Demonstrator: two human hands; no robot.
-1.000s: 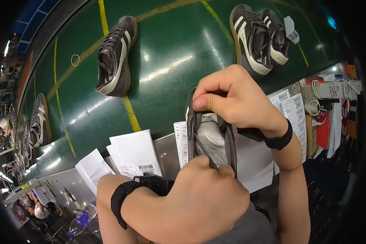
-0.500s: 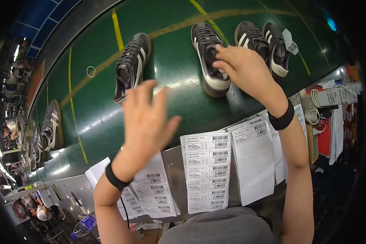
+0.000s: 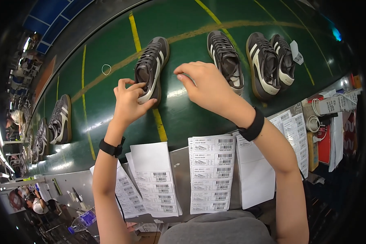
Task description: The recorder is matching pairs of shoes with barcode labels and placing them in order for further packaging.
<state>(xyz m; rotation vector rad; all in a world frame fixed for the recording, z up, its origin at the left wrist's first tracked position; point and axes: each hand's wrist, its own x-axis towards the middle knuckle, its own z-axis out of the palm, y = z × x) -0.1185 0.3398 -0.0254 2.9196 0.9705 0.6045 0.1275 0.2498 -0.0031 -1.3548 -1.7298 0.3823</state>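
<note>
The left hand (image 3: 129, 101) grips the heel of a dark sneaker with white stripes (image 3: 151, 67) lying on the green conveyor belt (image 3: 191, 110); its fingertips hide the heel's edge. The right hand (image 3: 205, 83) hovers just beside it, fingers loosely pinched, holding nothing visible. Barcode label sheets (image 3: 211, 175) lie on the desk (image 3: 179, 158) below, partly covered by the forearms.

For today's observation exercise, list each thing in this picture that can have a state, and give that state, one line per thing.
Left hand: fingers closed on the heel of the dark striped sneaker.
Right hand: fingertips pinched together, above the belt; whether it holds anything is unclear.
Dark striped sneaker: sole down on the green conveyor belt.
Dark sneaker beside it: sole down, untouched.
White barcode label sheets: lying flat.
</note>
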